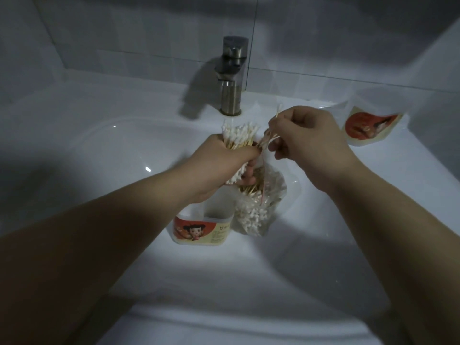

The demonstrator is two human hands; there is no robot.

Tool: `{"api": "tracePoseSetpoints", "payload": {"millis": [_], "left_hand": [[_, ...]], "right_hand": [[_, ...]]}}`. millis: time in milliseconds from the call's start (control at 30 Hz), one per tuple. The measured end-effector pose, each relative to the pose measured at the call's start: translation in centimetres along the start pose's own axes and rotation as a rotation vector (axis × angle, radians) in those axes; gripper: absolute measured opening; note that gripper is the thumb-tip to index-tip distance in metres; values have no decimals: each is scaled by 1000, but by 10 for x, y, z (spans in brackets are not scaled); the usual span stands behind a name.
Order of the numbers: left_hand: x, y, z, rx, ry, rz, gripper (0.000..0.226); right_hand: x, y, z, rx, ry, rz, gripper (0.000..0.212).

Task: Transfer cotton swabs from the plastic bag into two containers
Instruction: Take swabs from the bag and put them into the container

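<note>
Left hand (224,158) is curled round a thick bundle of swabs (239,133), held just in front of the tap (231,78) over the basin of the sink (124,150). White tips fan out of the fist toward the tap, and more tips stick out of its other side, away from the tap. The right hand (308,140), in front of the tap and a little to its right, pinches a few loose swabs (270,139) between thumb and fingertips. One tip points up toward the tap, and the other ends reach the bundle.

Farther from the tap than both hands, the bag (261,205) lies in the basin, right under the left hand's fingers, with many swabs inside it. Just left of the bag stands the container (206,230), open at the top, with an orange cartoon label. The left wrist hides part of its inside, so I cannot tell what it holds. The second container (371,125), with the same orange label, sits on the sink's ledge to the right of the tap, well apart from the bag. Its pose is unclear.
</note>
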State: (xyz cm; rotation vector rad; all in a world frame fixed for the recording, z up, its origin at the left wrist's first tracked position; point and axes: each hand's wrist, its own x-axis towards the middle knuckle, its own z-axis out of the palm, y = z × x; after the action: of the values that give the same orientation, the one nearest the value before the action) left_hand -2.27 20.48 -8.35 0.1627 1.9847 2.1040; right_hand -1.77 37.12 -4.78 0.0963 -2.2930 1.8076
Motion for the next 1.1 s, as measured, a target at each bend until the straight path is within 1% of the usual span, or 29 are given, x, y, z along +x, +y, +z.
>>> {"api": "tracePoseSetpoints", "payload": {"millis": [67,167,267,367,400,433,500,633,767,867,933,967,1033,1100], "left_hand": [[1,-1,0,-16,10,-17,11],[0,-1,1,-58,0,-24,13],[-2,0,1,-111,-16,-19,12],[-3,0,1,-91,-9,-7,17],[-3,1,0,-91,-15,-4,17],[-4,2,1,-101,-21,-4,18],[-4,3,0,-115,-37,-6,20],[-5,5,0,-76,-50,-1,8],[-5,5,-1,-56,-63,0,8],[-5,6,-2,-98,-91,-6,11],[-5,6,-2,-127,-99,9,11],[-5,6,-2,-135,-95,13,9],[-5,7,-2,-166,-89,1,8],[-5,10,-2,-219,-94,-29,13]], "right_hand": [[0,-2,-1,84,25,2,12],[2,-4,-5,100,68,-2,11],[2,-3,-5,122,48,5,7],[-1,0,-2,21,-30,-19,34],[-2,1,-1,-31,-47,-45,39],[-3,1,1,-61,-56,-65,38],[-2,2,1,-70,-51,-71,31],[-1,2,-1,-129,-31,-108,24],[-2,3,0,-150,-39,-160,28],[-3,3,-1,-194,-47,-203,27],[-4,4,-1,-292,-97,-205,22],[-4,5,0,-341,-128,-201,22],[-5,3,1,-369,-215,-216,30],[-8,-2,-1,-344,-378,-289,44]]}}
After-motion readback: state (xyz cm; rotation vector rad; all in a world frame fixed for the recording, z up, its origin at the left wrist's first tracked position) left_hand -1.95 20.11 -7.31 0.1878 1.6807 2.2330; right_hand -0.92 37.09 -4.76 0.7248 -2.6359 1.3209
